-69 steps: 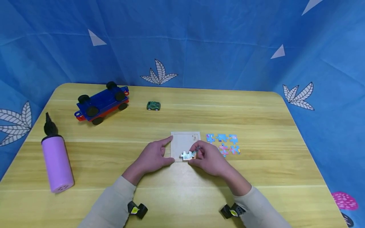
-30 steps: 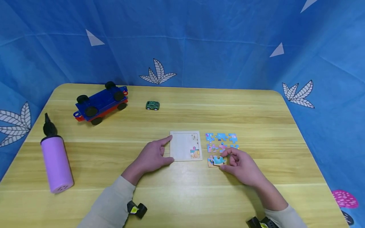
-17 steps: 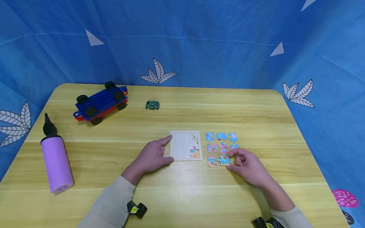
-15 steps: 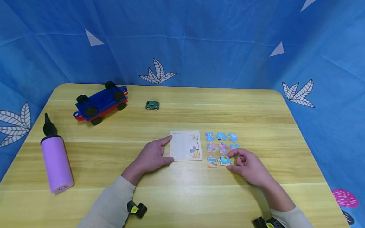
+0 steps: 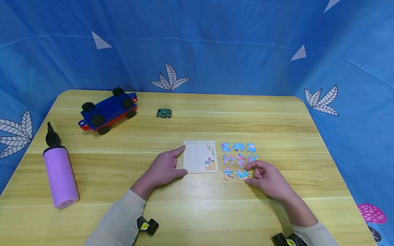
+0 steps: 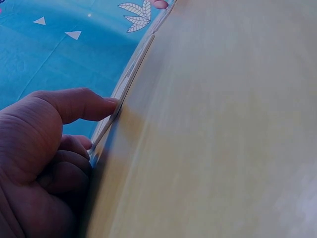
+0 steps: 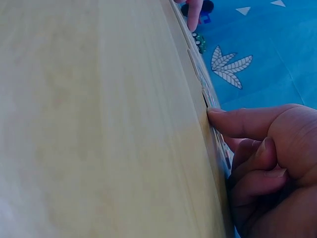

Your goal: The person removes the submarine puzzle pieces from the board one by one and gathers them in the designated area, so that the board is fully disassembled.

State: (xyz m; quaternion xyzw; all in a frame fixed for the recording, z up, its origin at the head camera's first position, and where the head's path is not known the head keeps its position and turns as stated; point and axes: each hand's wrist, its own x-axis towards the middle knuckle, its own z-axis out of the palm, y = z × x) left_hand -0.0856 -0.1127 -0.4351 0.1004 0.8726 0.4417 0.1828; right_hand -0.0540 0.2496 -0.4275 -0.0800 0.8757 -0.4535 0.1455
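Observation:
A pale square puzzle board [image 5: 197,157] lies on the wooden table [image 5: 197,212], with one coloured piece [image 5: 210,164] set in its lower right corner. My left hand [image 5: 183,160] rests beside it, index finger and thumb touching the board's left edge [image 6: 130,79]. Several loose pieces [image 5: 239,152] lie in rows right of the board. My right hand [image 5: 247,173] pinches a blue piece [image 5: 242,174] lying flat in the bottom row, beside an orange piece [image 5: 228,175]. In the right wrist view a fingertip [image 7: 215,116] touches that piece's edge [image 7: 205,96].
A blue toy car chassis [image 5: 107,111] and a small green car [image 5: 164,113] sit at the back left. A purple hand pump [image 5: 60,176] stands near the left edge. Blue cloth walls surround the table.
My right hand left the board with one piece set in its corner, went to the loose pieces and slid the blue piece slightly right. The left hand has not moved.

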